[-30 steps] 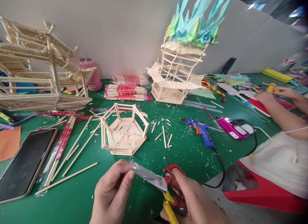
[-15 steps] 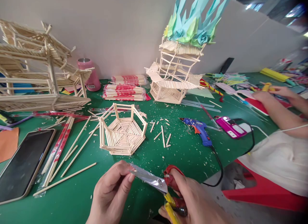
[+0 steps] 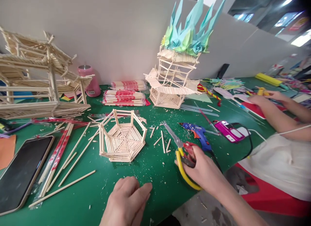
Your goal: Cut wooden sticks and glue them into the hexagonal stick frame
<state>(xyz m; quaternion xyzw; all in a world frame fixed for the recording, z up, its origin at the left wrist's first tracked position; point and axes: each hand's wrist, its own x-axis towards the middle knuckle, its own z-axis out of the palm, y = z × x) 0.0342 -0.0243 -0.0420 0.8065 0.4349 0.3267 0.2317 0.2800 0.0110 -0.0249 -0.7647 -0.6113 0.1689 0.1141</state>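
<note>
My right hand (image 3: 201,166) is closed on scissors (image 3: 179,143) with red and yellow handles, their blades pointing up and left beside short stick pieces (image 3: 163,141). My left hand (image 3: 127,200) is low over the green table (image 3: 80,203), fingers drawn together; whether something small is between them is hidden. In front of it stands a round open frame of wooden sticks (image 3: 123,138) with a woven-looking base. A blue glue gun (image 3: 199,133) lies just beyond my right hand.
Left are a phone (image 3: 23,171), loose sticks (image 3: 70,183) and a large stick building (image 3: 48,80). Behind stand a pink bottle (image 3: 88,82), stick bundles (image 3: 125,97) and a stick tower (image 3: 170,90) with paper leaves. Another person's hands (image 3: 263,98) work at right, near a pink device (image 3: 229,131).
My right hand has moved the scissors forward and right, away from my left hand. My left hand has shifted down and turned over, its fingertips no longer at the blades.
</note>
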